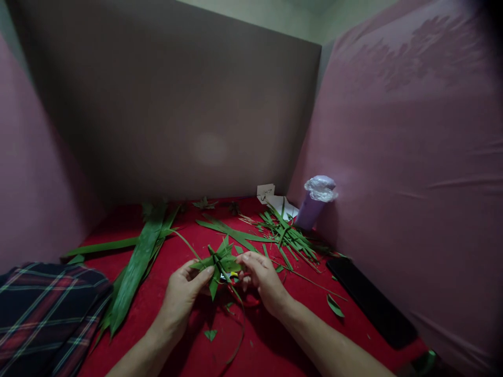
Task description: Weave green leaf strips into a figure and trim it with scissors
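Observation:
A star-shaped piece of folded green leaf strips [222, 262] is held up between my two hands, low in the middle of the view. My left hand [184, 288] pinches its left side, thumb on top near the centre. On the other side, my right hand [261, 275] has thumb and fingers closed at the tip of one leaf point. A thin curved leaf strip [241, 324] trails down from the piece, and another [186, 241] runs up to the left. Something yellow [233, 274] and red shows behind the piece, mostly hidden by my fingers.
Long broad leaves [137, 262] lie at left beside plaid cloth [47, 314]. Cut leaf strips [293, 235] are piled at right. Behind stand a white card [265, 192] and a purple container [310, 209] with clear wrap. A black slab [369, 301] lies along the right wall.

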A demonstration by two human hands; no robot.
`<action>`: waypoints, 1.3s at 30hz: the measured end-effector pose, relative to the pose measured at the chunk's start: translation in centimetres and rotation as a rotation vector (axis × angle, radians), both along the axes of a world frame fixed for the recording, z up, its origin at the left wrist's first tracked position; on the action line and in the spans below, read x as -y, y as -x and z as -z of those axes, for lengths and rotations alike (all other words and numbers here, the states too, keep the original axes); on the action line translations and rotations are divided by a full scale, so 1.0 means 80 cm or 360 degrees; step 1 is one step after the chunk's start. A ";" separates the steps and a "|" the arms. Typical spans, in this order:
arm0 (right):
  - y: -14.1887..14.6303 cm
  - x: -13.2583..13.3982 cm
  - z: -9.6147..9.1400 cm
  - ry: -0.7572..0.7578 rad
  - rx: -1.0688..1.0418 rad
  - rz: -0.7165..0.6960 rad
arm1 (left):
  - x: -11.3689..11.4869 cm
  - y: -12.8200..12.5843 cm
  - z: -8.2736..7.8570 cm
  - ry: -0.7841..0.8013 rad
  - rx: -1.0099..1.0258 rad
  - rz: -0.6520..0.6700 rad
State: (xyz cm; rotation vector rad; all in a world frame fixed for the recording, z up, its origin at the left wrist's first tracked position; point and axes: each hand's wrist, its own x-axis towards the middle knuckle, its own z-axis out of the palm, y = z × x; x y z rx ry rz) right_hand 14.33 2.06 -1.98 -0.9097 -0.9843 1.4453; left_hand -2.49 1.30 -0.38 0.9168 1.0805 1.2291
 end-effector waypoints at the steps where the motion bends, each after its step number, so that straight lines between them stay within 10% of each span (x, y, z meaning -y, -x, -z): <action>1: 0.000 0.000 0.000 0.0000 0.0002 0.0007 | 0.001 -0.001 -0.002 0.0016 -0.0004 -0.0005; 39: 0.001 0.003 -0.001 0.0035 -0.0116 -0.0035 | 0.006 -0.003 -0.007 -0.0003 0.0134 0.0257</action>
